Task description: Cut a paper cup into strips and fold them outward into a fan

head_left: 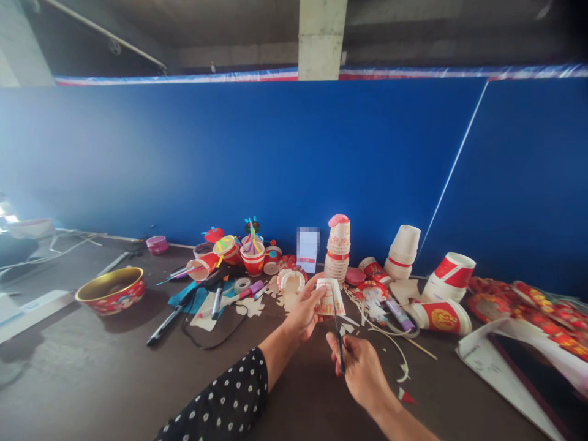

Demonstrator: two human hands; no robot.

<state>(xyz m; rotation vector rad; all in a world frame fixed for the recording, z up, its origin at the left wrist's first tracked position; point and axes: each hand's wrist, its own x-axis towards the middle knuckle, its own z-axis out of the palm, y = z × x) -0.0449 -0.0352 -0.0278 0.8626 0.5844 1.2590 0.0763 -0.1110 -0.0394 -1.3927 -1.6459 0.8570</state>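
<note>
My left hand (pixel 304 313) grips a small white paper cup (pixel 331 297) with red print, held on its side above the dark table (pixel 114 380). My right hand (pixel 362 367) is closed round the dark handles of scissors (pixel 339 334), whose blades point up into the cup's wall. Paper offcuts (pixel 400 361) lie on the table just right of the hands. My left forearm wears a black sleeve with white dots (pixel 225 404).
A stack of paper cups (pixel 338 248) and tipped red-and-white cups (pixel 441 315) stand behind the hands. Decorated cups (pixel 252 257), markers (pixel 217 300) and tape (pixel 242 284) lie left of centre. A red and gold bowl (pixel 110 291) sits far left. A blue partition (pixel 294 159) backs the table.
</note>
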